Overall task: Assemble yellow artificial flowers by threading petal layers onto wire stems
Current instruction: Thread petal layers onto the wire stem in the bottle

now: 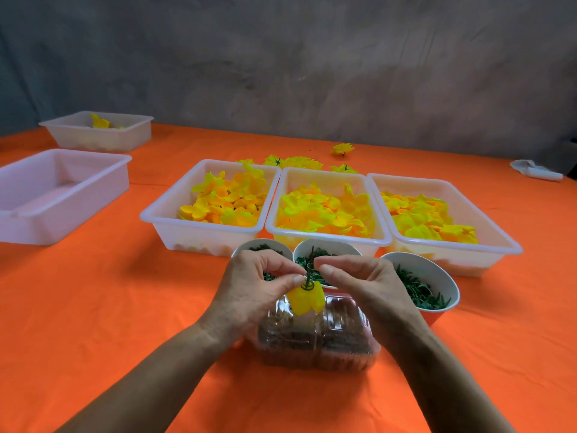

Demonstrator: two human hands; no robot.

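My left hand (249, 292) pinches a yellow petal layer (305, 298) that hangs on a thin green wire stem (309, 270), held above a clear plastic box (315, 335). My right hand (359, 285) sits just right of the stem, its thumb and forefinger curled close to the stem's upper part; whether they touch it is unclear. A small green ring lies on top of the petal where the stem passes through. Three white trays (199, 235) (327, 237) (499, 242) behind hold loose yellow petals.
Three white cups (437, 270) with green parts stand between the trays and my hands. Two more trays (62, 195) (100, 129) sit at the left, the far one holding a few petals. Finished yellow flowers (342, 149) lie behind the trays. A white object (535, 171) lies far right on the orange cloth.
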